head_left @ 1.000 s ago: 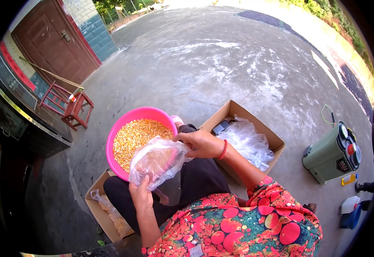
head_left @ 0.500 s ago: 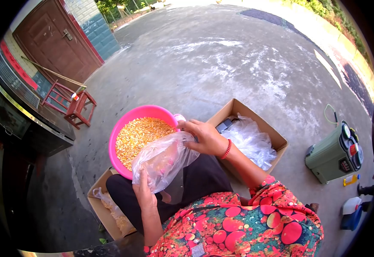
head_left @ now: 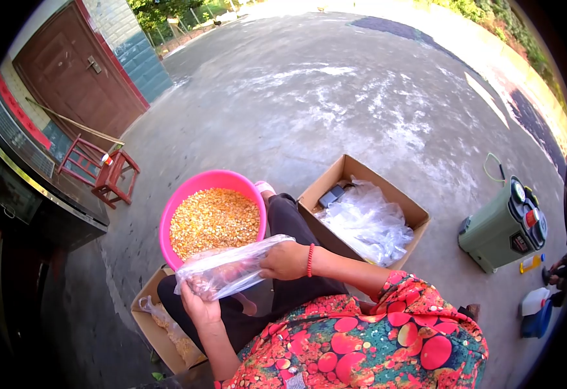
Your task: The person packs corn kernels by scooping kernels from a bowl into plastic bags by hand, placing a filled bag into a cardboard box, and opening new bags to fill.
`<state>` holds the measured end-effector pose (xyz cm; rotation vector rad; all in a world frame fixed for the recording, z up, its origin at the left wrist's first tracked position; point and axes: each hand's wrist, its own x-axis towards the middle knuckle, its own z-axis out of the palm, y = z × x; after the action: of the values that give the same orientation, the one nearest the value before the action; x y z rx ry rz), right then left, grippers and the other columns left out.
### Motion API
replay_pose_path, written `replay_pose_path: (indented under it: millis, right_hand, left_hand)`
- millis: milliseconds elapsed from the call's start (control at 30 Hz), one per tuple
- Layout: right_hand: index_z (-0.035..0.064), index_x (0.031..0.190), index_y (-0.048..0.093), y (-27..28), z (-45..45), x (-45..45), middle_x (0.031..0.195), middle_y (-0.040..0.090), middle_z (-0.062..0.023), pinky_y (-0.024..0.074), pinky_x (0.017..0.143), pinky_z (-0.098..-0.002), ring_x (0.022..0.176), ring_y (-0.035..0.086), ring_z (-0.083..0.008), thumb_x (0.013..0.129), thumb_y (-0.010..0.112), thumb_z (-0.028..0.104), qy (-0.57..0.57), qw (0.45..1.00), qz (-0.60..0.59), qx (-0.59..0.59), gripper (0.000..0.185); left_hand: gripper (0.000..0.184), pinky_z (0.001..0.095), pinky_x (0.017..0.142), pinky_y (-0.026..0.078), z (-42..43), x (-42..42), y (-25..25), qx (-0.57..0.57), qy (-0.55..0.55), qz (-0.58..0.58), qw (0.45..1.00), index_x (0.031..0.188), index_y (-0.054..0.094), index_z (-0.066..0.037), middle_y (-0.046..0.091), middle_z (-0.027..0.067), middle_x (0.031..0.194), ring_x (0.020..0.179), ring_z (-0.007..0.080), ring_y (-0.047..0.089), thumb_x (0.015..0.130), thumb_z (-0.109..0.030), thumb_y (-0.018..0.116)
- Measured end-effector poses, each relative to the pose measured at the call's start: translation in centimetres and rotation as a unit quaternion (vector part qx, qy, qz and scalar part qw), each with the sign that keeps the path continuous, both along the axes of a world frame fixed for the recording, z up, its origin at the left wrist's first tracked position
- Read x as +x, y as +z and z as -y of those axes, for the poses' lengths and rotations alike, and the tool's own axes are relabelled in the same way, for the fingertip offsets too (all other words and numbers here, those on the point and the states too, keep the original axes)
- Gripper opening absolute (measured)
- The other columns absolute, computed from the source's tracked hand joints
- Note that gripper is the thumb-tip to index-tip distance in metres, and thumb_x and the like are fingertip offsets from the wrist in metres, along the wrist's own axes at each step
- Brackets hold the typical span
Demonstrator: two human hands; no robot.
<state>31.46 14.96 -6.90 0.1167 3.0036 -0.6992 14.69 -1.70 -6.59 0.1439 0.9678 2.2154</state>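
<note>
Head view: clear plastic bag (head_left: 248,262) pulled lengthwise at lower centre, overlapping the near rim of the pink tub (head_left: 167,223) of corn kernels (head_left: 215,220). Right hand (head_left: 288,260) grips its right end, fingers curled in, forearm angled from lower right. Left hand (head_left: 202,311) at its left end, forearm rising from below; fingers partly behind film, can't tell if closed. Cardboard box (head_left: 387,188) right of centre. Grey concrete floor (head_left: 244,123), whitish stains. Brown door (head_left: 79,71) upper left, green sprayer (head_left: 497,227) far right.
</note>
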Motion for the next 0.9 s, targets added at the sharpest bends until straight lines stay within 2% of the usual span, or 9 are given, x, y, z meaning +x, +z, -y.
replay_pose_path:
  millis: [133,200,333,400,533,633,767,867,900]
  right_hand:
    - [0.0073,0.118,0.052,0.5,0.4,0.4,0.093,0.061,-0.0176,0.0471,0.077,-0.043,0.089,0.06,-0.0337,0.084,0.052,0.031,-0.057,0.984,-0.169,0.012,0.042]
    - [0.0067,0.128,0.043,1.4,0.1,0.3,0.098,0.06,-0.0189,0.0463,0.08,-0.0423,0.091,0.059,-0.0344,0.082,0.056,0.027,-0.1,0.96,-0.258,-0.029,0.052]
    - [0.0032,0.135,0.035,2.8,-1.6,0.6,0.105,0.058,-0.0203,0.0451,0.083,-0.0424,0.095,0.058,-0.0355,0.078,0.059,0.019,-0.182,0.936,-0.3,-0.021,0.064]
    - [0.001,0.132,0.037,3.0,-1.9,0.8,0.103,0.059,-0.0203,0.0449,0.083,-0.043,0.096,0.057,-0.0357,0.074,0.061,0.014,-0.214,0.915,-0.34,0.018,0.064]
    - [-0.0008,0.125,0.043,3.1,-1.7,0.9,0.107,0.057,-0.021,0.0445,0.084,-0.0429,0.096,0.057,-0.036,0.071,0.062,0.01,-0.231,0.933,-0.275,-0.002,0.058]
    - [0.0022,0.11,0.053,0.7,-0.7,0.1,0.103,0.056,-0.0174,0.0443,0.084,-0.0419,0.097,0.056,-0.0348,0.069,0.063,0.011,-0.128,0.96,-0.247,-0.039,0.043]
    - [0.0091,0.113,0.054,-3.1,1.1,-0.9,0.107,0.055,-0.0143,0.0424,0.089,-0.0427,0.105,0.054,-0.0312,0.071,0.059,0.012,-0.082,0.988,-0.121,0.053,0.042]
    - [0.0059,0.11,0.056,-6.1,0.2,-1.5,0.117,0.054,-0.016,0.0398,0.095,-0.0398,0.115,0.048,-0.0307,0.073,0.058,0.011,-0.056,0.997,-0.037,0.026,0.037]
    - [0.0053,0.117,0.053,-7.2,-0.2,-1.6,0.124,0.05,-0.0177,0.0366,0.099,-0.0391,0.12,0.043,-0.0321,0.075,0.056,0.008,-0.069,0.966,-0.248,-0.016,0.042]
  left_hand:
    - [0.018,0.021,0.042,0.036,-0.6,1.5,0.4,-0.095,0.01,-0.037,0.995,0.091,0.054,-0.01,0.048,-0.0036,0.069,0.056,0.0053,0.046,0.094,-0.026,0.046]
    - [0.023,0.023,0.055,0.045,-1.3,2.0,-0.1,-0.137,0.037,-0.046,0.989,0.101,0.055,-0.007,0.056,0.0017,0.084,0.071,0.0099,0.054,0.093,-0.026,0.047]
    - [0.027,0.026,0.071,0.047,-1.2,2.2,-2.1,-0.125,-0.02,-0.117,0.985,0.111,0.054,-0.001,0.057,0.0057,0.097,0.087,0.0138,0.056,0.089,-0.018,0.052]
    - [0.032,0.0264,0.079,0.045,-1.2,3.1,-2.6,-0.148,-0.115,-0.309,0.932,0.115,0.053,0.003,0.058,0.0064,0.103,0.093,0.0142,0.055,0.084,-0.007,0.055]
    - [0.031,0.0268,0.079,0.045,-2.2,3.5,-3.4,-0.22,-0.084,-0.378,0.895,0.112,0.054,0.006,0.059,0.0079,0.1,0.089,0.0149,0.056,0.082,0.002,0.054]
    - [0.028,0.0275,0.078,0.046,-2.1,2.7,-4.7,-0.234,-0.027,-0.352,0.906,0.11,0.055,0.007,0.06,0.0088,0.098,0.087,0.0156,0.057,0.082,0.002,0.055]
    - [0.022,0.027,0.071,0.046,-1.9,1.8,-6.1,-0.219,0.073,-0.328,0.916,0.104,0.056,0.004,0.059,0.0047,0.092,0.079,0.0124,0.056,0.082,0.002,0.057]
    - [0.018,0.0274,0.07,0.048,-1.0,0.2,-9.4,-0.258,0.091,-0.342,0.899,0.099,0.056,0.006,0.06,0.0074,0.091,0.079,0.0144,0.058,0.083,-0.001,0.056]
    - [0.018,0.0274,0.07,0.048,-0.5,-0.3,-10.8,-0.257,0.091,-0.341,0.9,0.099,0.056,0.006,0.06,0.0074,0.091,0.079,0.0144,0.058,0.083,-0.001,0.056]
